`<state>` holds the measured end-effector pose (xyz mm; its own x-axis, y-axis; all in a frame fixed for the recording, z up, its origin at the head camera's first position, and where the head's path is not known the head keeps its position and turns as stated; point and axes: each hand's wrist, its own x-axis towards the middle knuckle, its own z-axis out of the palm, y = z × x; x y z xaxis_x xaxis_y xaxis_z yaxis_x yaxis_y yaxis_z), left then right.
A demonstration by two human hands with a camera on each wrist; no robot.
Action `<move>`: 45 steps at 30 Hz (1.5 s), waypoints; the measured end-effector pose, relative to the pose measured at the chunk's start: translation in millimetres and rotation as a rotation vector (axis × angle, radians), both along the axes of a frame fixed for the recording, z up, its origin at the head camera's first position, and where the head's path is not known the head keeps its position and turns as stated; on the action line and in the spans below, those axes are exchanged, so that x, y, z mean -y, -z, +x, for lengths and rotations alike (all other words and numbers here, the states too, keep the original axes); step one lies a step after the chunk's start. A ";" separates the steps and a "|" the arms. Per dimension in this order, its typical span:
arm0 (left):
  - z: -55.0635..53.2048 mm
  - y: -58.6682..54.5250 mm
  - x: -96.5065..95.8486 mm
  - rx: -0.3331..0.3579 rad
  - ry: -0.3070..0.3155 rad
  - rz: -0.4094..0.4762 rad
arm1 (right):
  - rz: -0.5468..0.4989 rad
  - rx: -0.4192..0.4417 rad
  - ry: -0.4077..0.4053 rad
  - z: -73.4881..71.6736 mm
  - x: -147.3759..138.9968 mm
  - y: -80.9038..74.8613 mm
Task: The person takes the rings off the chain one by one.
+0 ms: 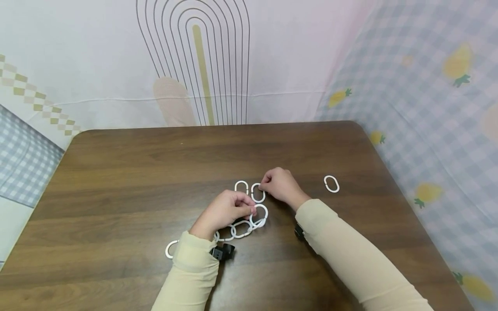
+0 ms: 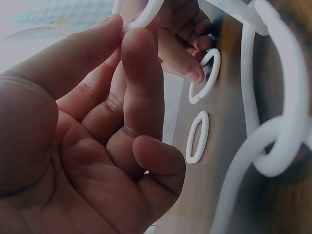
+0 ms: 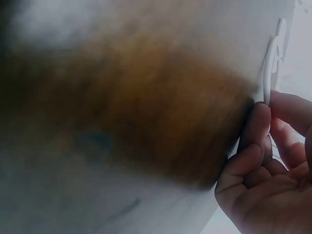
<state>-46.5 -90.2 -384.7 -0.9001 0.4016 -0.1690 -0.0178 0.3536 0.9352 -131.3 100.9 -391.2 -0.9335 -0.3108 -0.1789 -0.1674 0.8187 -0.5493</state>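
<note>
My left hand (image 1: 225, 209) pinches a white oval plastic link (image 1: 267, 211) between thumb and forefinger. That link is at the right end of a chain of white links (image 1: 242, 237), which runs left along the table and passes behind the left wrist. In the left wrist view, the interlocked chain links (image 2: 295, 73) appear large at the right. Further back, my right hand (image 1: 283, 185) pinches the side of a separate white link (image 1: 257, 201) between thumb and forefinger. Another loose link (image 1: 241, 182) lies just left of it, its lower part hidden behind the left hand.
A single white link (image 1: 336, 185) lies on the brown wooden table (image 1: 155, 164), to the right of the right hand. Left of the left sleeve, part of a link (image 1: 167, 249) shows. Patterned cloth (image 1: 288, 65) hangs behind the table and along the right side.
</note>
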 end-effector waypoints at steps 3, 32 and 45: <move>0.0 0.2 0.2 -0.002 0.002 -0.001 | 0.004 0.006 0.010 -1.4 2.0 -0.3; -0.2 1.5 1.3 0.002 -0.001 -0.002 | 0.055 -0.009 0.025 -13.1 15.4 -1.3; 0.0 1.5 1.4 -0.005 0.000 -0.009 | 0.049 -0.008 0.037 -14.0 16.7 -1.4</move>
<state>-46.6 -91.6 -386.2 -0.9009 0.4003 -0.1678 -0.0129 0.3618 0.9322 -145.3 84.2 -389.8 -0.9457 -0.2669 -0.1854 -0.1407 0.8506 -0.5067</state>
